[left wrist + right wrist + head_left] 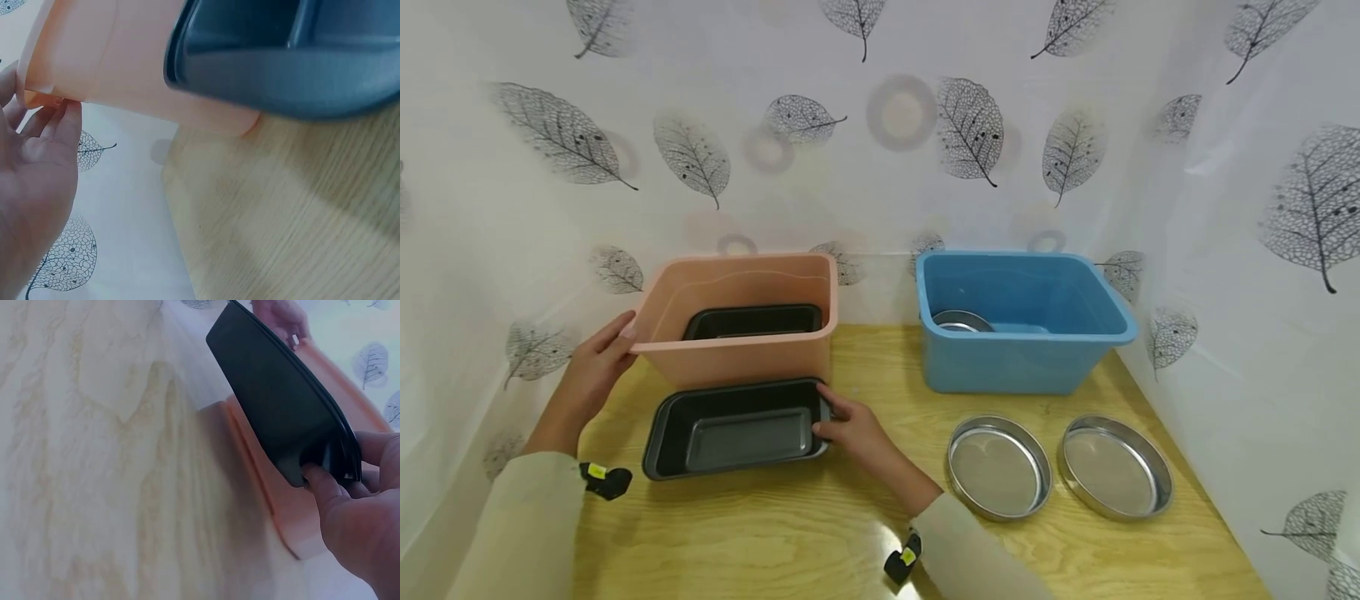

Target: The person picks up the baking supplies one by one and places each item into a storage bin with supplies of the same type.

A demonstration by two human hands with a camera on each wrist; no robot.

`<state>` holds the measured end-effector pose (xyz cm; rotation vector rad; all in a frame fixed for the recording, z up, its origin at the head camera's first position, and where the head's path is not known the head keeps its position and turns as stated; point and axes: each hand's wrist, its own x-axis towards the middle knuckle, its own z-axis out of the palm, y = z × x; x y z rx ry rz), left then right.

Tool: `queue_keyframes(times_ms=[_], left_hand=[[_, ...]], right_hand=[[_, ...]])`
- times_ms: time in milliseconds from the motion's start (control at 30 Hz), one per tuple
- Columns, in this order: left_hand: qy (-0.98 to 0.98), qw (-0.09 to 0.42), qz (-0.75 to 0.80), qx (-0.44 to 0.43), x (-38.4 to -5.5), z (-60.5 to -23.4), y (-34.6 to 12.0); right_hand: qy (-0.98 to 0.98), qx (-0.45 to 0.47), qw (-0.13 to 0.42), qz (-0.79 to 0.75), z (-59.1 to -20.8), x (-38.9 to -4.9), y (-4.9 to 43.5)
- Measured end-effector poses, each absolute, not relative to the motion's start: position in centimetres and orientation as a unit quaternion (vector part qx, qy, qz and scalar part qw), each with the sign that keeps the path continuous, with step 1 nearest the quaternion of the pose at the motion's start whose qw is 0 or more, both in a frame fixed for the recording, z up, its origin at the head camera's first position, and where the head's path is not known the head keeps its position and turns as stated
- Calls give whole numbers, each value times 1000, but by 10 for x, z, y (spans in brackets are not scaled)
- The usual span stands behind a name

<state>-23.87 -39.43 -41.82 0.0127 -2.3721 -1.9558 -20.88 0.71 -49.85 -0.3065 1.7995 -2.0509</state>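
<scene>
Gripping one end of the dark loaf pan (748, 442) between thumb and fingers, the right hand (857, 427) holds it off the wooden table (737, 542) at lower left of the head frame, just before the peach bin (737, 364), whose left rim corner the left hand (597, 367) holds. Inside that bin lies a second dark pan (756, 319). Risks noted: supported at one end only, the held pan could pivot or slip, its free end striking the bin's wall, while an uneven pull on the rim could shift the bin
</scene>
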Motion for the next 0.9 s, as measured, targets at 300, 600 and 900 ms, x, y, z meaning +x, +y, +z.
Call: queue_keyframes(times_ms=[300,600,900], left_hand=[[-716,20,-698,-17,-238,-420,-396],[-705,19,-708,-24,-238,-419,-396],[-735,13,-678,-12,-238,-419,-396]], right_hand=[[645,-120,206,-726,-469,-202,28],[624,-159,218,-733,-438,-202,41],[623,-174,204,-734,-402,-211,44]])
